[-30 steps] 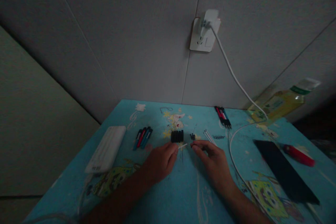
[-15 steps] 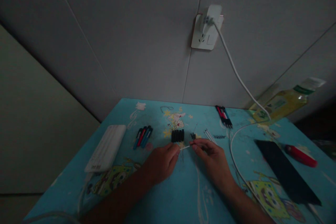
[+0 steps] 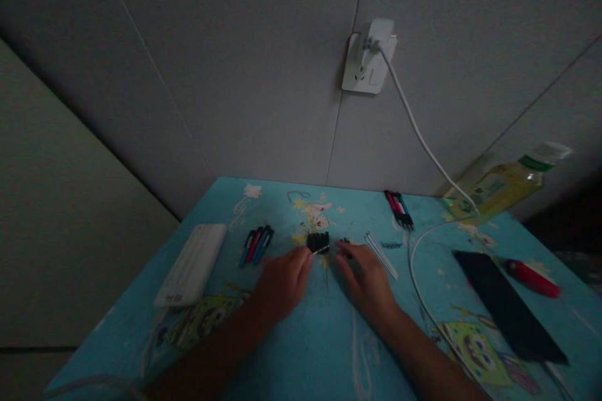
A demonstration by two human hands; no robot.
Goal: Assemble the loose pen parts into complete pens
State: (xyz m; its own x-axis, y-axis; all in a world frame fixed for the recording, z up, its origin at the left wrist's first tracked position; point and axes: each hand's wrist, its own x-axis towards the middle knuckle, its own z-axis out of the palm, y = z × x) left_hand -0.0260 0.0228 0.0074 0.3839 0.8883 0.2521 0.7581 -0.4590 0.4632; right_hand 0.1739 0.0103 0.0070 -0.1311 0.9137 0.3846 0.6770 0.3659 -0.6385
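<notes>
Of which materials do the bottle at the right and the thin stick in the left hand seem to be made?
Bottle: probably clear, smooth plastic, since yellow shows through its side; glass stays possible. Thin stick, in the left hand: perhaps pale plastic, judging by its whitish colour; finish too small to tell.

Head camera, close above tabletop [image 3: 310, 357], facing forward and down past hands [image 3: 285, 283] to wall [image 3: 258, 75].

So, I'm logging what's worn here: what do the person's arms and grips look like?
The left forearm and right forearm are bare: no sleeve, watch or bracelet shows. The left grip and right grip are ungloved, with no rings or markings discernible in the dim picture.
</notes>
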